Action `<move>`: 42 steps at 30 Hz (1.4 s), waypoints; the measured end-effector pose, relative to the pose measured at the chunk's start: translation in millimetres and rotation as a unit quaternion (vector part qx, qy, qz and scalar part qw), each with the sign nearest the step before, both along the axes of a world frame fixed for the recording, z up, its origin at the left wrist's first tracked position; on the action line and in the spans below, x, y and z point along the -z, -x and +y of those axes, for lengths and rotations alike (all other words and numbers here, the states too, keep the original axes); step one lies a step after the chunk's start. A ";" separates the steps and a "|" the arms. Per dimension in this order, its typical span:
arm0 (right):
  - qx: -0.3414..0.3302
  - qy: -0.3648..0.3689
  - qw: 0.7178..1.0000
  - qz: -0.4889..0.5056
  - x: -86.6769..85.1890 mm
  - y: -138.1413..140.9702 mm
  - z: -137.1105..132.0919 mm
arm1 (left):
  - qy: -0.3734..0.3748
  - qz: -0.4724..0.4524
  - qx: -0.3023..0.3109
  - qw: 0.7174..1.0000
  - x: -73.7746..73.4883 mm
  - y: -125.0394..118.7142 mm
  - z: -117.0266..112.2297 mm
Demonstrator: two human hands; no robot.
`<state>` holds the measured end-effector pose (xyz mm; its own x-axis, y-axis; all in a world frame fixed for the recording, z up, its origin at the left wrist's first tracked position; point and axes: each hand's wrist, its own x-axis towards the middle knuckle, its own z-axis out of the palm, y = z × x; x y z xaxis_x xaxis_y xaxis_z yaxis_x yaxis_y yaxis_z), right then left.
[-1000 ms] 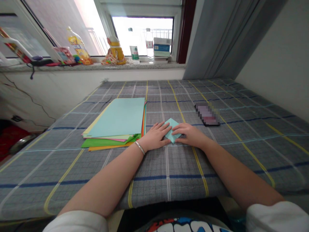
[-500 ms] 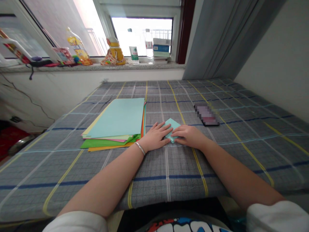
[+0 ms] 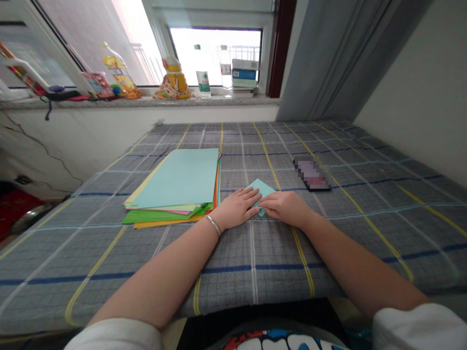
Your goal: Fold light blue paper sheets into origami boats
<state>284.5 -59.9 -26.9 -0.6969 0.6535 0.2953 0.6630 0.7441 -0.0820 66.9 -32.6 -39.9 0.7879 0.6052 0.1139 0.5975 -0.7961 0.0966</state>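
Left hand pressing down flat, fingers slightly spread, no pinch; right hand lying flat too, fingertips angled in toward the left fingers and almost touching them. Folded pale-teal paper sitting between both hands and partly under the fingers, one corner poking out on the far side, a small tip showing on the near side. Silver bangle circling the left wrist. Stack of coloured paper lying just beside the left hand, pale-teal sheet on top, with green, orange, pink and yellow edges fanning out underneath. Everything resting on a grey checked bedsheet with yellow and blue lines. Pixelated phone lying off to the right of the right hand. White sleeves showing at the bottom of the view. Farther out, plastic bottles and a stack of boxes standing on a stone windowsill, grey curtain hanging to the right.
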 end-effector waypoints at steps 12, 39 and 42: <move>0.091 0.025 0.987 0.133 4.2 -0.2 2.9 | -0.039 -0.073 0.003 0.997 -9.6 1.4 2.6; 0.102 0.063 0.990 0.067 9.4 -1.1 11.6 | -0.021 -0.105 -0.012 0.994 -5.4 -0.2 7.0; 0.134 0.093 0.984 0.070 5.1 -5.9 12.0 | 0.002 -0.125 -0.037 0.991 -4.4 -1.5 7.6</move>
